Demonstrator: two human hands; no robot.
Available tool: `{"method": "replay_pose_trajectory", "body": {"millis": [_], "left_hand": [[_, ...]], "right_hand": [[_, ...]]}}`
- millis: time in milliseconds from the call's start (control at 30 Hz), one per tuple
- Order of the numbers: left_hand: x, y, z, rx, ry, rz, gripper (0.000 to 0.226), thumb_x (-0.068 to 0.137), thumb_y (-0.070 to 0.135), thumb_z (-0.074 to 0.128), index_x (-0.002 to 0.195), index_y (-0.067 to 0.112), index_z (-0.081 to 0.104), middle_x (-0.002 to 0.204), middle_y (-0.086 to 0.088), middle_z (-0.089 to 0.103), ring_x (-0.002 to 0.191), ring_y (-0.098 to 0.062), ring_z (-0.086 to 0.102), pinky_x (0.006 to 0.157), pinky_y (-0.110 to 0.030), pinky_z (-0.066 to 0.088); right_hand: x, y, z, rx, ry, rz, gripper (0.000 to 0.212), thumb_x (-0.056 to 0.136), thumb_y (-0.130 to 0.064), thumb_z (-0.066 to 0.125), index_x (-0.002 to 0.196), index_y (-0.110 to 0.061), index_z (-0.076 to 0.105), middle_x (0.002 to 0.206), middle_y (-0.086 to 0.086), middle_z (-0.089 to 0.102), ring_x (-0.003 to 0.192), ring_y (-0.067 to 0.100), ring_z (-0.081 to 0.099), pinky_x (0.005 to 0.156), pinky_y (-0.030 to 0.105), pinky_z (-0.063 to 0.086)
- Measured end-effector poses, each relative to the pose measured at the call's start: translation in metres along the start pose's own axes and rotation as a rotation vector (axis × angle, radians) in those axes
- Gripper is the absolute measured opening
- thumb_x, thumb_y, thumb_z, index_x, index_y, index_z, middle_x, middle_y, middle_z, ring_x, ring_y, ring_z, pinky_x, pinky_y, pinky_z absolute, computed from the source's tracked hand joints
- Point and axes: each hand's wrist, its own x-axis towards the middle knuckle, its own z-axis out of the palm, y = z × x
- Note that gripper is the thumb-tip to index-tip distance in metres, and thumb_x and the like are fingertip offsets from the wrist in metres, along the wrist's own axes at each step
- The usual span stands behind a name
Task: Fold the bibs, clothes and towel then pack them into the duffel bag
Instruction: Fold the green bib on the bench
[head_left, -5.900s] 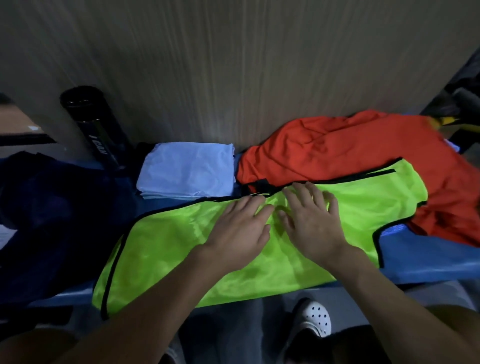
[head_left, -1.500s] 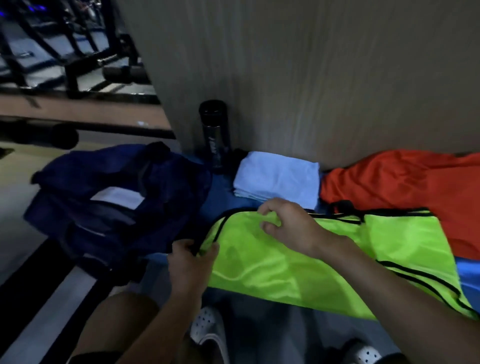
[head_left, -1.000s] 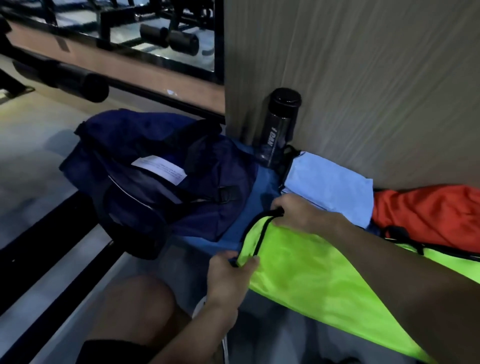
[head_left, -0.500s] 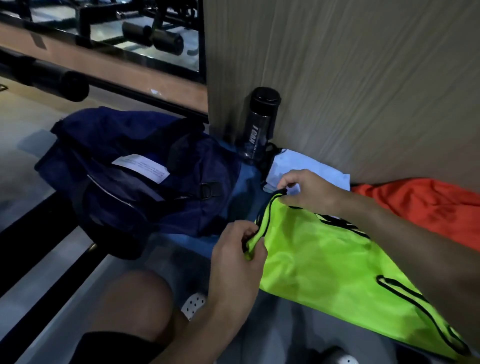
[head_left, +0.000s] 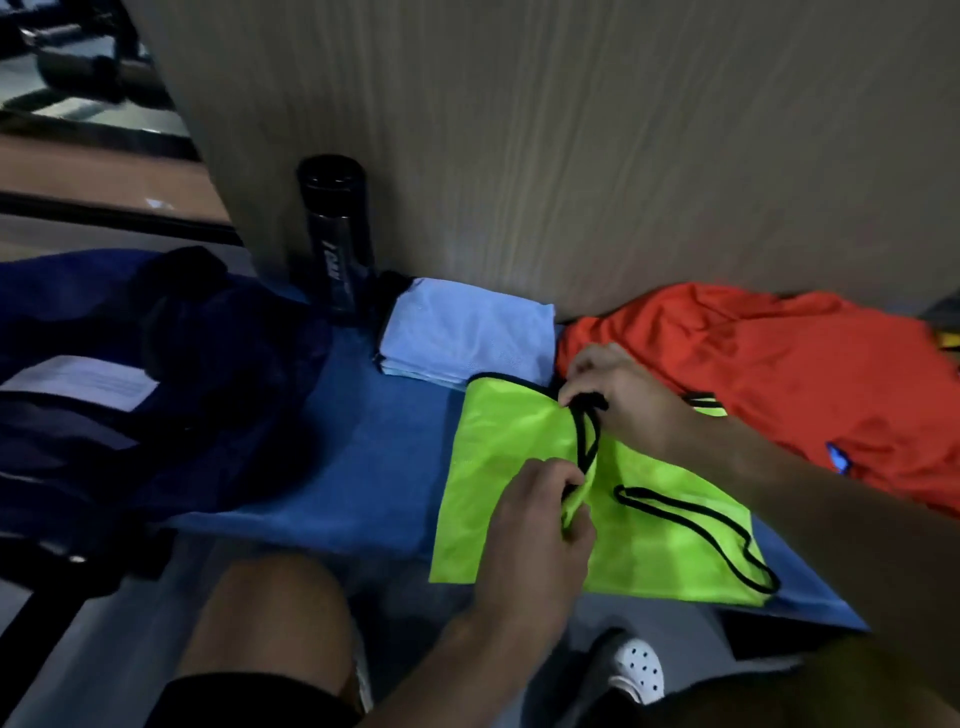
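Backdrop: a wood-grain wall panel (head_left: 571, 156) rises behind the blue padded surface (head_left: 374, 467) I am working at. A black bottle (head_left: 337, 234) stands upright against the panel.
Bib: the neon yellow-green bib (head_left: 493, 441) with black trim lies on the surface in front of me, its near edge hanging slightly over the front.
Left hand: my left hand (head_left: 535, 540) has its fingers closed in a pinch on the near corner of the bib's loose end.
Right hand: my right hand (head_left: 628, 400) has its fingers pinched on the black-trimmed far corner of that same end.
What changed: half a second ago I held this end out near the bag. Now I have carried it rightward over the rest of the bib, so the bib is doubled and about half its former length.
Meaning: I judge the first fold of this bib nearly made. The end needs laying down and smoothing, and probably one more fold.
Towel: the light blue towel (head_left: 467, 338) sits folded just behind the bib, against the wall.
Clothes: the orange garment (head_left: 779, 374) lies rumpled and unfolded at the right.
Bag: the navy duffel bag (head_left: 156, 389) slumps at the left end, well apart from the bib. Nothing I can see is packed in it yet.
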Motion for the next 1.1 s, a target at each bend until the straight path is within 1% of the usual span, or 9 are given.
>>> {"method": "replay_pose_trajectory", "body": {"millis": [100,267,400,500,600,767,867,967,1100], "left_hand": [[0.009,0.002,0.009,0.072,-0.031,0.055,0.026,0.086,0.038,0.057,0.103,0.020,0.062,0.102,0.008,0.056,0.097,-0.013,0.054,0.086,-0.033,0.047],[0.025,-0.022,0.014,0.580,-0.090,0.143,0.048,0.080,0.052,0.045,0.114,0.027,0.069,0.122,0.003,0.061,0.114,-0.021,0.057,0.099,-0.036,0.032],[0.026,-0.034,0.020,0.660,-0.189,0.121,0.056,0.078,0.058,0.043,0.119,0.029,0.068,0.126,0.002,0.061,0.120,-0.022,0.055,0.102,-0.035,0.026],[0.027,-0.035,0.021,0.664,-0.196,0.116,0.057,0.079,0.060,0.043,0.119,0.028,0.068,0.126,0.003,0.061,0.122,-0.022,0.054,0.102,-0.036,0.025],[0.030,-0.028,0.021,0.672,-0.217,0.165,0.057,0.080,0.061,0.041,0.120,0.028,0.066,0.126,0.004,0.058,0.120,-0.022,0.052,0.100,-0.039,0.028],[0.065,0.011,0.019,0.576,-0.375,0.384,0.045,0.092,0.048,0.052,0.131,0.026,0.057,0.136,0.006,0.050,0.130,-0.019,0.041,0.103,-0.043,0.032],[0.103,0.040,0.033,0.580,-0.484,0.509,0.048,0.094,0.040,0.059,0.138,0.024,0.051,0.144,0.005,0.046,0.134,-0.020,0.039,0.105,-0.044,0.032],[0.137,0.065,0.057,0.683,-0.647,0.633,0.054,0.096,0.031,0.059,0.147,0.027,0.042,0.159,0.006,0.030,0.144,-0.018,0.028,0.111,-0.042,0.028],[0.163,0.085,0.088,0.904,-0.870,0.795,0.061,0.097,0.020,0.056,0.152,0.031,0.032,0.163,0.010,0.020,0.149,-0.014,0.018,0.113,-0.039,0.022]], "right_hand": [[-0.015,0.012,0.000,-0.098,-0.045,-0.011,0.037,0.070,-0.004,0.062,0.096,-0.027,0.075,0.107,0.006,0.058,0.096,0.029,0.051,0.082,0.044,0.047],[-0.032,0.017,0.004,-0.200,-0.089,0.039,0.030,0.088,-0.027,0.058,0.111,-0.040,0.070,0.120,-0.002,0.051,0.109,0.024,0.042,0.083,0.037,0.033],[-0.038,0.014,0.003,-0.218,-0.119,0.075,0.033,0.092,-0.043,0.046,0.118,-0.043,0.066,0.126,-0.005,0.045,0.115,0.021,0.037,0.090,0.040,0.031],[-0.045,0.009,0.001,-0.232,-0.115,0.117,0.051,0.087,-0.060,0.028,0.118,-0.044,0.065,0.132,-0.008,0.044,0.121,0.019,0.033,0.098,0.045,0.028],[-0.062,-0.001,-0.003,-0.210,0.032,0.172,0.047,0.085,-0.057,0.036,0.116,-0.040,0.066,0.127,-0.009,0.050,0.120,0.019,0.039,0.095,0.040,0.026],[-0.118,-0.013,-0.008,-0.027,0.454,0.642,0.020,0.091,-0.033,0.059,0.109,-0.027,0.067,0.110,-0.006,0.059,0.108,0.022,0.048,0.086,0.036,0.028],[-0.151,0.004,-0.003,0.225,0.482,0.955,0.016,0.091,-0.029,0.062,0.102,-0.017,0.065,0.092,0.002,0.061,0.098,0.030,0.056,0.085,0.044,0.044],[-0.169,0.019,0.004,0.467,0.425,1.127,0.024,0.094,-0.027,0.056,0.095,-0.004,0.062,0.074,0.005,0.056,0.079,0.022,0.053,0.070,0.030,0.037],[-0.177,0.022,0.010,0.469,0.347,1.156,0.038,0.079,-0.059,0.044,0.071,-0.021,0.044,0.074,0.004,0.049,0.074,0.018,0.044,0.069,0.034,0.035]]}}
